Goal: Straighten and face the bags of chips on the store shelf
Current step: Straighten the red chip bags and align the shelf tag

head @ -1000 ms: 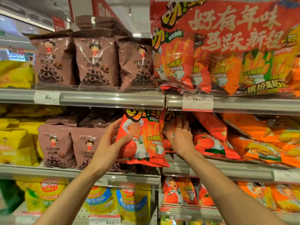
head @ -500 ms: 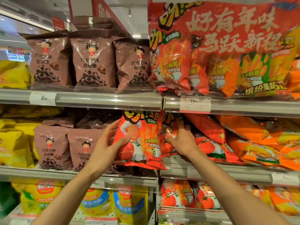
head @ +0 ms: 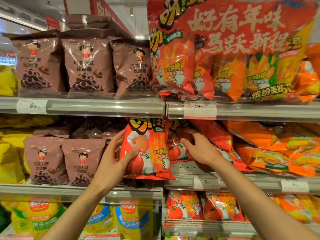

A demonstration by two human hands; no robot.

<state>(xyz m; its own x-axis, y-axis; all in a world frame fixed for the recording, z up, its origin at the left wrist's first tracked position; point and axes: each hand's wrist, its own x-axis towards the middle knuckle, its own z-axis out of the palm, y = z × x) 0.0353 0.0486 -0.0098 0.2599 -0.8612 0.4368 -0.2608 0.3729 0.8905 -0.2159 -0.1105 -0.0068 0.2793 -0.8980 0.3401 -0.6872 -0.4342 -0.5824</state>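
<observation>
On the middle shelf [head: 183, 179] my left hand [head: 114, 158] grips a red tomato chip bag [head: 152, 149] by its left edge, thumb across the front, and the bag stands upright facing me. Just right of it a second red chip bag [head: 174, 146] stands behind, and my right hand [head: 197, 148] holds it with curled fingers on its front. More red bags [head: 216, 135] and orange bags [head: 277, 149] lie tilted and slumped to the right.
Brown chocolate ring bags [head: 65, 161] stand left of my left hand, and more of them [head: 86, 66] fill the upper shelf. A large red multipack [head: 225, 49] sits upper right. Yellow corn bags [head: 131, 220] and small red bags [head: 204, 207] fill the lower shelf.
My right hand drew back from deep in the shelf and curled onto the second red bag, pulling it forward and upright. My left hand kept its grip on the front bag.
</observation>
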